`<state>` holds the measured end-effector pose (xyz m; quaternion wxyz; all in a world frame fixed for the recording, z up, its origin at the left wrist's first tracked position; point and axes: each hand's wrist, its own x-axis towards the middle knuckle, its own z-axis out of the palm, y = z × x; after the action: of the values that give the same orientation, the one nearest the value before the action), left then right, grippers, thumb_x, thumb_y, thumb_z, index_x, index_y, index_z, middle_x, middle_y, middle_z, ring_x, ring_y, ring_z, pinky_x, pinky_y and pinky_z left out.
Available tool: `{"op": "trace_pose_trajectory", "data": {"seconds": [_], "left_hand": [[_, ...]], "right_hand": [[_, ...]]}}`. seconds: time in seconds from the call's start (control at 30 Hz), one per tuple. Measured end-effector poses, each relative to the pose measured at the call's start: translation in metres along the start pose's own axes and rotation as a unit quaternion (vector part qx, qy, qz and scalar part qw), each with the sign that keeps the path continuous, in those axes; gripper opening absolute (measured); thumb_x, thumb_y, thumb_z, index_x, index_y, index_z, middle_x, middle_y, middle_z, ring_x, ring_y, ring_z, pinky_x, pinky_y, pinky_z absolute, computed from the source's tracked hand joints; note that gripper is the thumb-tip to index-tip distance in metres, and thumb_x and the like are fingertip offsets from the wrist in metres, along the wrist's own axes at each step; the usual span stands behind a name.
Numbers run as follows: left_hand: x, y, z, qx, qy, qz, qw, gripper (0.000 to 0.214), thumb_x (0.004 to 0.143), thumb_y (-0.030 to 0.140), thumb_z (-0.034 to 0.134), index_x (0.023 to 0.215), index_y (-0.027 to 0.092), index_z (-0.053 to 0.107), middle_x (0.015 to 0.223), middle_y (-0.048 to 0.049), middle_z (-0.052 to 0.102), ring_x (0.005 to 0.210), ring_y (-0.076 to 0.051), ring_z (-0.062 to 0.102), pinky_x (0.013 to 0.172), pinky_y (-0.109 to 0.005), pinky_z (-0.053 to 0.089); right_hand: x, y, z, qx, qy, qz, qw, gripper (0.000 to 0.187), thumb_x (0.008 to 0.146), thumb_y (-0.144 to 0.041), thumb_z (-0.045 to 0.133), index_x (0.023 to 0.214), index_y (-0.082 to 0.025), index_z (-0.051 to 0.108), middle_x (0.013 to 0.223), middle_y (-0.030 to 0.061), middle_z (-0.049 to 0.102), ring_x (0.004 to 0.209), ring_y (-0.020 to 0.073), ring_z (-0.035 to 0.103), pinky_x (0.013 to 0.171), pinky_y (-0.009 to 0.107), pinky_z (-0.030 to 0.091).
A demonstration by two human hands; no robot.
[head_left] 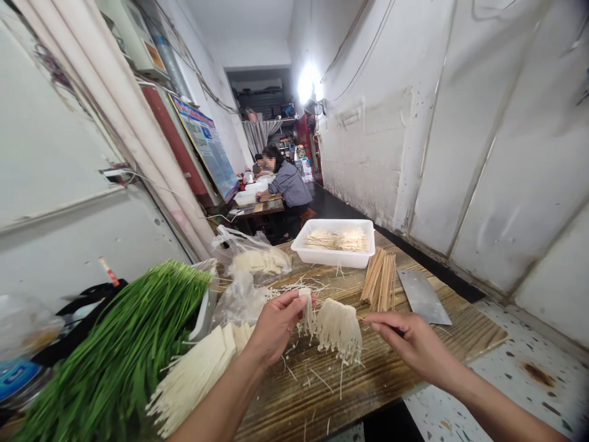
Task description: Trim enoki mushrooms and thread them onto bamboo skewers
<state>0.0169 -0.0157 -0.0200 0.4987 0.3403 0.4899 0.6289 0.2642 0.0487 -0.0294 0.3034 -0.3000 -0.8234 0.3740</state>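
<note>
My left hand (277, 325) pinches a small bunch of enoki mushrooms (307, 310) between thumb and fingers, stems up and caps hanging. Closed around the end of a thin wooden skewer (362, 318) is my right hand (409, 339). Threaded along that skewer hangs a wide row of enoki (339, 328), just right of the bunch. Whether the skewer's tip touches the bunch is hidden. Under my left forearm lies a pile of flat enoki slabs (207, 368). Loose enoki strands (322, 380) are scattered on the wooden table (391, 387).
A white tub (334, 258) holds finished enoki skewers. Bare skewers (381, 282) lie beside a metal cleaver blade (423, 297). Plastic bags with enoki (260, 261) and a heap of green chives (119, 344) stand left. Farther back, a person (289, 184) sits at another table.
</note>
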Motion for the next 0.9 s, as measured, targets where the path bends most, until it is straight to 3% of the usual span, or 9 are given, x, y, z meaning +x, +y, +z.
{"op": "trace_pose_trajectory", "data": {"seconds": [0.9], "left_hand": [[0.0,0.0008,0.0032,0.027,0.022,-0.007,0.999,0.031,0.061,0.037,0.079,0.081,0.015,0.074,0.076,-0.0052,0.071,0.076,-0.016,0.059,0.073,-0.027,0.043]], "right_hand": [[-0.0025,0.001,-0.0003,-0.014,-0.005,0.007,1.0,0.029,0.089,-0.034,0.047,0.102,-0.024,0.071,0.097,0.0049,0.073,0.087,0.0205,0.068,0.079,0.032,0.054]]}}
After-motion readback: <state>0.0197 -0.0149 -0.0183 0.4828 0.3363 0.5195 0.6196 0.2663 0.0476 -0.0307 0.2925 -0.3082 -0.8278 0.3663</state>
